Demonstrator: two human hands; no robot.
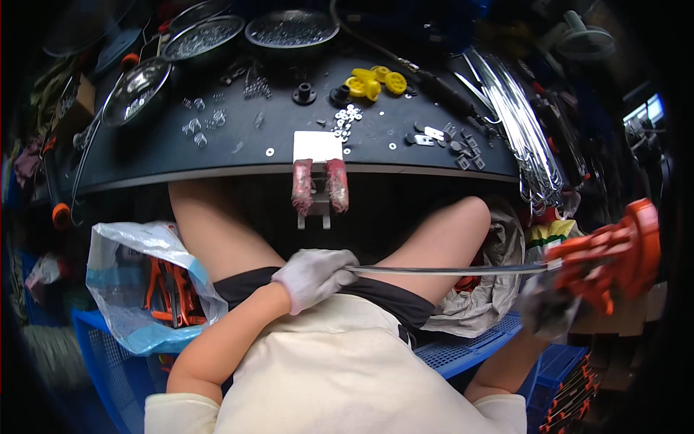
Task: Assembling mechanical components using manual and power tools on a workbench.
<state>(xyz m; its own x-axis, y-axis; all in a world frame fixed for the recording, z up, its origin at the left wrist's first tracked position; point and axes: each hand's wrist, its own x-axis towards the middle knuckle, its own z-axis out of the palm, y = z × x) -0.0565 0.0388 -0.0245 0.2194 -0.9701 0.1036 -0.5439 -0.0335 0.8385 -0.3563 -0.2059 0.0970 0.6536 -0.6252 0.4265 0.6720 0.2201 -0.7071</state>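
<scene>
My left hand (pixel 315 278), in a pale glove, is closed around one end of a long thin metal rod (pixel 448 271) above my lap. From there the rod runs right, almost level, to an orange tool part (pixel 614 253) with several bars or arms, blurred by motion. My right hand (pixel 547 307), in a dark-stained glove, is at the underside of this orange part and seems to grip it. Its fingers are smeared, so the exact hold does not show. Whether the rod passes into the orange part or lies against it, I cannot tell.
A fixture with two red-wrapped jaws (pixel 320 186) juts from the dark bench (pixel 238 148). Springs, washers (pixel 347 119), yellow wheels (pixel 376 82) and hooked metal rods (pixel 513 116) lie on it. Bowls of small parts (pixel 293 30) stand behind. A bag of orange tools (pixel 144 289) sits left.
</scene>
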